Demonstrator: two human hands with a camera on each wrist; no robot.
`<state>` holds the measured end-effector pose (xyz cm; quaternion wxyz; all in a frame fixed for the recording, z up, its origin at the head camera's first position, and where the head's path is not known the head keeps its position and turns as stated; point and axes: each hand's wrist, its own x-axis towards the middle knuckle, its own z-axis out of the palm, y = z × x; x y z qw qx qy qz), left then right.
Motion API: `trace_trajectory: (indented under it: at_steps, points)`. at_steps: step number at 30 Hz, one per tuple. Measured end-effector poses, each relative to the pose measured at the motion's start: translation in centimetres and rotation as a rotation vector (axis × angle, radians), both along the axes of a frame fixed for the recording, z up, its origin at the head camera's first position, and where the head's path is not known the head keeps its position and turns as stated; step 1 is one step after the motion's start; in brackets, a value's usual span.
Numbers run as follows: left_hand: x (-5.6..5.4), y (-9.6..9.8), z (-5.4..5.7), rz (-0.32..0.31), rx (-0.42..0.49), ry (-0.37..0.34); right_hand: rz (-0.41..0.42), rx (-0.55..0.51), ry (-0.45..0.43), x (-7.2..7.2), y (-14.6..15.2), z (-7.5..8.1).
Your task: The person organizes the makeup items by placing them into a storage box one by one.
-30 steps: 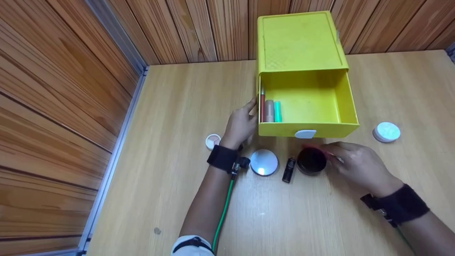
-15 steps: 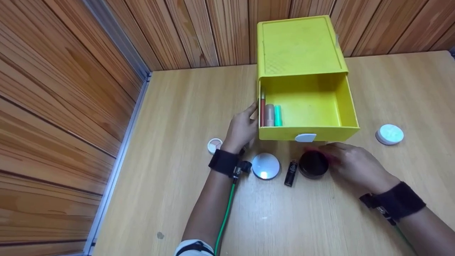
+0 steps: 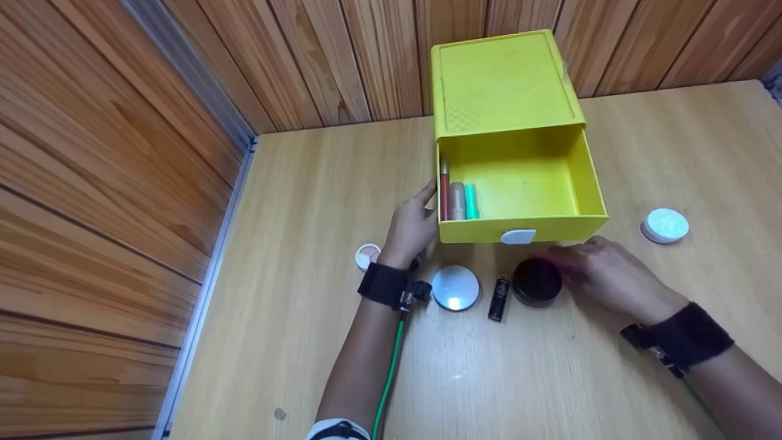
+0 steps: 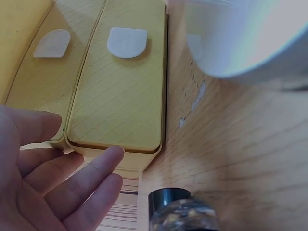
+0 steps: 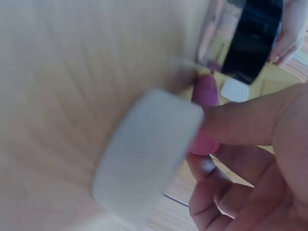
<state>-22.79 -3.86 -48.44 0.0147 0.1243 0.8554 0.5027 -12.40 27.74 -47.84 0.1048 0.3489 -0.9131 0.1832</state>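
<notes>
My left hand (image 3: 412,232) rests against the left side of the yellow drawer unit (image 3: 507,85), fingers loosely extended in the left wrist view. The upper drawer (image 3: 568,227) is pulled out; along its left side stand a dark red tube (image 3: 445,195), a greyish-brown tube (image 3: 457,201) and a green tube (image 3: 471,201). My right hand (image 3: 614,278), low in front of the drawer, pinches a pink tube (image 5: 206,91) between thumb and fingers. Beside that hand sits a black-lidded jar (image 3: 536,281); the jar partly hides the pink tube in the head view.
On the table lie a black lipstick-like tube (image 3: 498,299), a round silvery compact (image 3: 455,287) and a small round palette (image 3: 367,255) beside the left wrist. A white-lidded jar (image 3: 665,225) stands at right. Wood-panelled walls (image 3: 366,61) border the back and left.
The head view has shifted slightly. My right hand, still pinching the pink tube, has moved a little toward the drawer front. My left hand stays against the drawer unit.
</notes>
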Motion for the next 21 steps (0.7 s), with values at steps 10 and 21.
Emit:
trace_trajectory:
  at_steps: [10,21]
  points:
    - [0.3,-0.2,-0.1,0.020,0.011,-0.023,-0.188,0.050,-0.029,0.6,2.0,1.3]
    - [0.4,0.3,-0.1,0.017,0.012,-0.040,-0.301,-0.018,0.102,0.9,4.6,3.6]
